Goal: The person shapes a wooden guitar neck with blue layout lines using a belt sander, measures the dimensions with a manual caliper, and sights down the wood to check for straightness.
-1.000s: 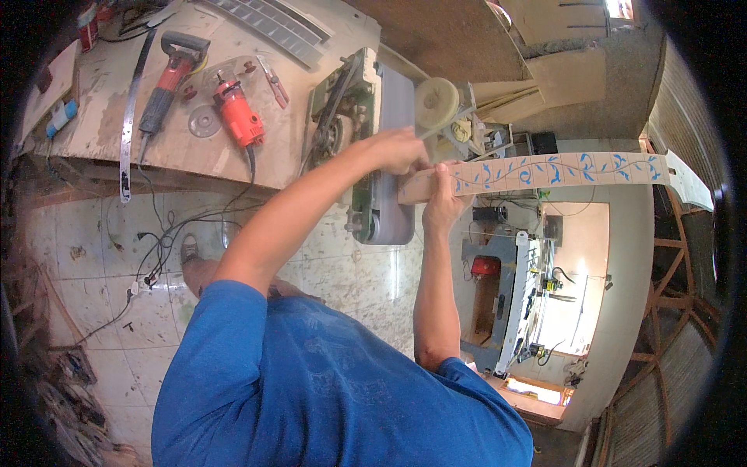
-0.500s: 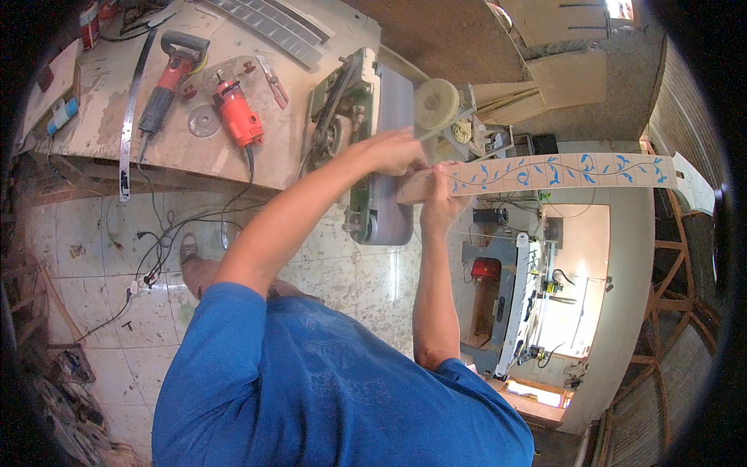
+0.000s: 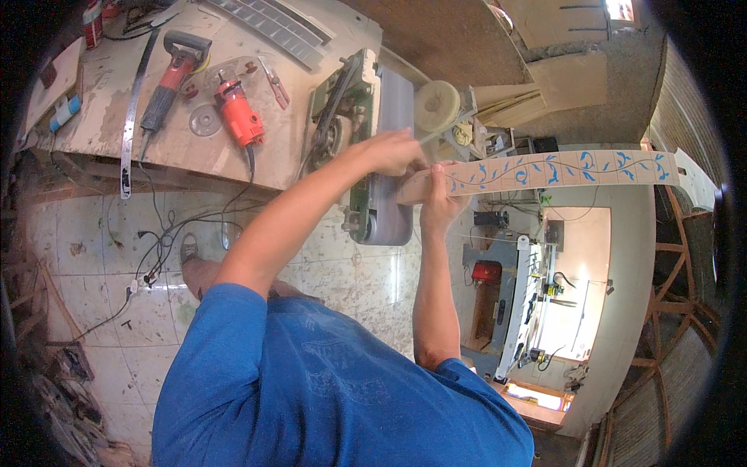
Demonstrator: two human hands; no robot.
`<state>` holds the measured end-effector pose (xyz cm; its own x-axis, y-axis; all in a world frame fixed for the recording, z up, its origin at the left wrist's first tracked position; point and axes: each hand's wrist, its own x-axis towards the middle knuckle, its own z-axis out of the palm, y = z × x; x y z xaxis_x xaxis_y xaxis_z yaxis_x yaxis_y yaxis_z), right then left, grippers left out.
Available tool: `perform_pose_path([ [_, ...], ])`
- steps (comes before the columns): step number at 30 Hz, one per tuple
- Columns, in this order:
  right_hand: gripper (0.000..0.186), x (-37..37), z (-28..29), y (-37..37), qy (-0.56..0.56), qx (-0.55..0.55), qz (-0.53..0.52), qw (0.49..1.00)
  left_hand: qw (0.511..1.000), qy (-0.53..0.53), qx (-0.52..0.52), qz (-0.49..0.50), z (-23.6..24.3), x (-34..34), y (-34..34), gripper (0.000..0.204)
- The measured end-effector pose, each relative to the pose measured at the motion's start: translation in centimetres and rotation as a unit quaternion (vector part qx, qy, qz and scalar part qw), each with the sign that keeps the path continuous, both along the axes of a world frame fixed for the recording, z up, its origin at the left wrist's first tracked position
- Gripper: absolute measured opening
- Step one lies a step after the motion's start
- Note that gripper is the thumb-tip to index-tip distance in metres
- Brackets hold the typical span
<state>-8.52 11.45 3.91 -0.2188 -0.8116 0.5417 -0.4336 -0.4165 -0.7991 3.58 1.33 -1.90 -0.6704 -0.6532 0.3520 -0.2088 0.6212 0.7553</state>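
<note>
A guitar neck (image 3: pixel 537 170) with a blue vine inlay along its pale fretboard stretches out to the right, its headstock (image 3: pixel 700 180) farthest from me. Its thick heel end lies against the grey belt of a belt sander (image 3: pixel 396 101). My left hand (image 3: pixel 395 152) is closed on the heel end beside the belt, with the fingertips partly hidden. My right hand (image 3: pixel 444 204) grips the neck just right of the heel, thumb lying over the fretboard edge.
On the bench (image 3: pixel 264 167) at left lie a red-and-black angle grinder (image 3: pixel 172 82), a red router motor (image 3: pixel 239 114), a steel ruler (image 3: pixel 134 124) and a red-handled cutter (image 3: pixel 274 83). Cables (image 3: pixel 167 241) trail over the tiled floor. A pulley wheel (image 3: pixel 436 106) stands behind the belt.
The far end of the guitar neck has risen slightly in view. Both hands keep their hold at nearly the same place by the belt.
</note>
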Motion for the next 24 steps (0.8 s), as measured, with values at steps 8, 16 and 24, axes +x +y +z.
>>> perform_pose_path([
  [8, 0.020, -0.8, -0.4, -0.1, 0.007, 0.010, 0.000, 1.000, 1.000, -0.017, -0.021, 0.000, 0.4, 0.1, 0.1, 0.061],
  [16, 0.013, 0.0, -0.1, -0.2, 0.004, 0.001, -0.004, 1.000, 1.000, -0.003, -0.003, 0.009, -0.1, -0.1, -0.1, 0.061],
  [24, 0.015, -0.5, -0.4, -0.3, 0.008, -0.003, -0.005, 1.000, 1.000, -0.008, 0.001, 0.007, 0.0, 0.1, 0.0, 0.062],
])
